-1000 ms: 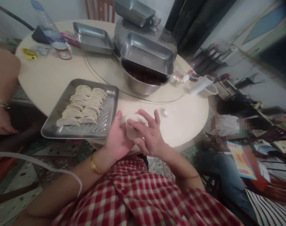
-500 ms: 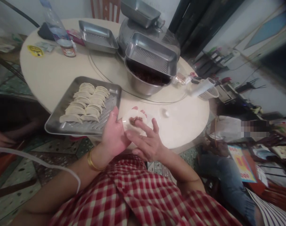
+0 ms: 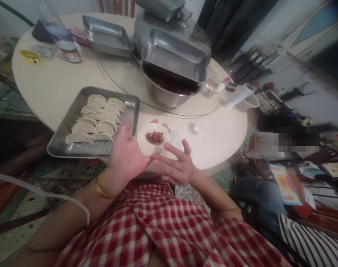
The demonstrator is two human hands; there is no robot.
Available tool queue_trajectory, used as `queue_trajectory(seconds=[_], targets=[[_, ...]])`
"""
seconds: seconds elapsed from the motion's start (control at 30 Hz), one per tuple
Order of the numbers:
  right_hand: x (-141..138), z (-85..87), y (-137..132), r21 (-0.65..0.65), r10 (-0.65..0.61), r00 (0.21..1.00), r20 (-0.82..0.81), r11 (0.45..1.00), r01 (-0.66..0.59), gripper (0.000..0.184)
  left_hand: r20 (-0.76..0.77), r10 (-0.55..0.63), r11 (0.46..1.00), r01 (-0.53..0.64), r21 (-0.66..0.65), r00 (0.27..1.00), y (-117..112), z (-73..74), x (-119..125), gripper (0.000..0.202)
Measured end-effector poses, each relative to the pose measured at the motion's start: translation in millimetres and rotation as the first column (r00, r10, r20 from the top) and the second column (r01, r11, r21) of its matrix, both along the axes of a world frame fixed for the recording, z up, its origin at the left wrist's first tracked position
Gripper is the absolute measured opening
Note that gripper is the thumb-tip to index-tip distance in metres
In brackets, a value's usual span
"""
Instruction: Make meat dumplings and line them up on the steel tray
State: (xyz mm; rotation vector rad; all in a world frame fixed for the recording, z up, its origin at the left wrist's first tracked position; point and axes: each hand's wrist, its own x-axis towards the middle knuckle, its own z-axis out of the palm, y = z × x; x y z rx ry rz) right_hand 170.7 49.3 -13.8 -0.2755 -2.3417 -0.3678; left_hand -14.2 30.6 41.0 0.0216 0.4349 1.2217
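A round white dumpling wrapper point(image 3: 142, 140) lies across the fingers of my left hand point(image 3: 129, 155), which is palm up with the thumb raised. In the middle of the wrapper sits a clump of brown-red meat filling point(image 3: 155, 138). Beside its lower right edge is my right hand point(image 3: 180, 165), fingers spread and holding nothing; its fingertips come close to the wrapper and my left palm. To the left, a metal tray point(image 3: 58, 146) carries two rows of folded dumplings point(image 3: 84, 128). A metal bowl point(image 3: 169, 99) of dark filling stands behind my hands.
An empty metal tray point(image 3: 174, 55) rests over the bowl, and another tray point(image 3: 109, 39) stands behind on the round table point(image 3: 58, 79). A jar point(image 3: 71, 53) and plastic bottle point(image 3: 53, 27) are far left. A small white lump point(image 3: 196, 128) lies right. Another person's jeans point(image 3: 259, 193) show at right.
My right fingers have drawn back from the filling, down and to the right, leaving it uncovered. The view has shifted slightly, and my left hand still supports the wrapper.
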Motion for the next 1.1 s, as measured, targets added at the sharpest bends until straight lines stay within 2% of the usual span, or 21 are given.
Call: queue_trajectory(seconds=[0.1,0.23,0.4,0.6,0.73,0.83,0.93,0.97,1.0,1.03,1.07,1.1], targets=[[4,-0.5,0,0.018,0.014,0.997,-0.072,1.000,-0.013,0.033,0.017,0.042,0.999,-0.042,0.002,0.999,1,-1.8,0,0.078],[4,-7.1,3,0.025,-0.003,0.997,-0.074,1.000,0.004,0.032,0.030,0.007,1.000,-0.006,-0.008,1.000,0,-1.9,0,0.078],[10,-13.0,8,0.028,-0.017,0.991,-0.135,0.999,0.021,0.033,-0.006,0.045,0.999,-0.045,0.011,0.999,-1,2.3,1,0.079],[12,-14.7,14,0.057,-0.064,0.990,-0.123,0.996,0.071,0.032,-0.043,0.010,1.000,-0.009,0.028,0.999,0,2.6,2,0.078],[13,-21.4,17,0.045,-0.061,0.981,-0.185,0.996,0.071,0.035,-0.046,0.008,1.000,-0.007,0.025,0.999,1,3.0,3,0.076],[15,-26.3,19,-0.005,-0.081,0.989,-0.123,0.997,0.081,0.039,-0.031,-0.003,1.000,0.004,0.024,1.000,1,4.2,4,0.076],[19,-22.7,13,-0.168,-0.063,0.989,-0.136,0.985,0.039,0.037,-0.020,0.023,1.000,-0.023,-0.002,1.000,2,4.6,5,0.074],[20,-19.0,8,-0.254,-0.027,0.982,-0.185,0.967,-0.021,0.037,-0.014,0.031,0.999,-0.031,-0.007,0.999,3,4.4,5,0.074],[19,-14.4,3,-0.360,0.015,0.967,-0.255,0.927,-0.109,0.036,-0.007,0.035,0.999,-0.035,-0.010,0.999,3,4.0,5,0.074],[18,-9.7,-3,-0.478,0.053,0.937,-0.345,0.849,-0.224,0.035,-0.001,0.037,0.999,-0.037,-0.012,0.999,4,3.4,6,0.074],[16,-5.2,-9,-0.602,0.069,0.894,-0.443,0.716,-0.354,0.034,-0.001,0.038,0.999,-0.038,-0.013,0.999,4,2.8,6,0.074],[14,-1.7,-14,-0.692,0.052,0.837,-0.544,0.536,-0.483,0.032,-0.008,0.038,0.999,-0.038,-0.010,0.999,4,2.1,7,0.074]])
